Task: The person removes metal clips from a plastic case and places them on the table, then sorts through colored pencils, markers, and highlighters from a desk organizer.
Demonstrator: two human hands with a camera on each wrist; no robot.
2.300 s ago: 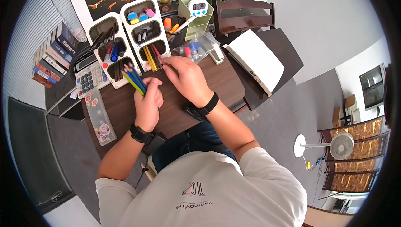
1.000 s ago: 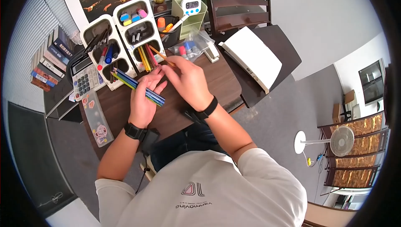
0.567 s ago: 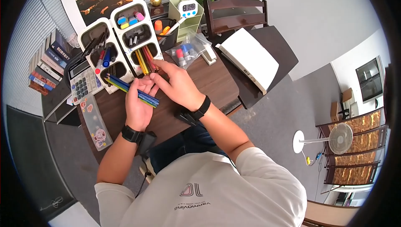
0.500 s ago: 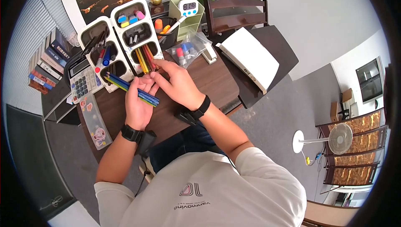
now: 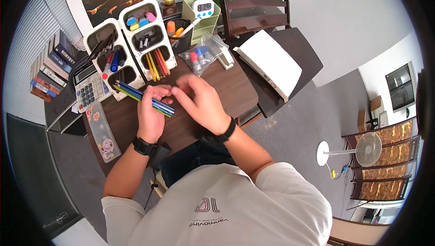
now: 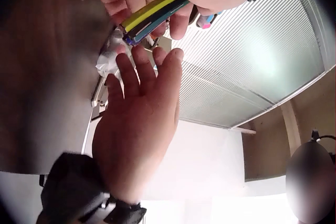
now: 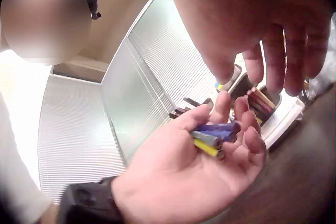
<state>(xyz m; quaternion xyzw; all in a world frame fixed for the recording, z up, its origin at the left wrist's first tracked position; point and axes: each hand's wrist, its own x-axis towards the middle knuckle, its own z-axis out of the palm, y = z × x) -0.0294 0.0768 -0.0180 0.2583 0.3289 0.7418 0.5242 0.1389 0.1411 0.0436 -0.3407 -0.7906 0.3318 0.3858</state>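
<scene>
Blue and yellow-green colored pencils (image 5: pixel 131 93) lie slanted across the palm of my left hand (image 5: pixel 151 119), held under the thumb. In the right wrist view the pencil ends (image 7: pixel 212 139) poke out between thumb and fingers. My right hand (image 5: pixel 205 105) hovers just right of the left fingertips, its fingers loosely bent and nothing in them. Beyond both hands stands a white two-column organizer (image 5: pixel 172 60). Its near right compartment holds yellow, orange and red pencils (image 5: pixel 155 69). Dark pencils in the near left compartment are partly hidden behind the held bundle.
Right of the organizer are a black mesh cup (image 5: pixel 182 43), a clear bag (image 5: pixel 207 58) of small bottles and a white stapler (image 5: pixel 225 59). A calculator (image 5: pixel 89 93) and a stickered clear case (image 5: pixel 103 132) line the left side of the brown desk (image 5: pixel 233 87).
My right hand has let an orange pencil go into the near right compartment and drawn back toward me. The left hand has turned palm up, keeping its bundle of pencils.
</scene>
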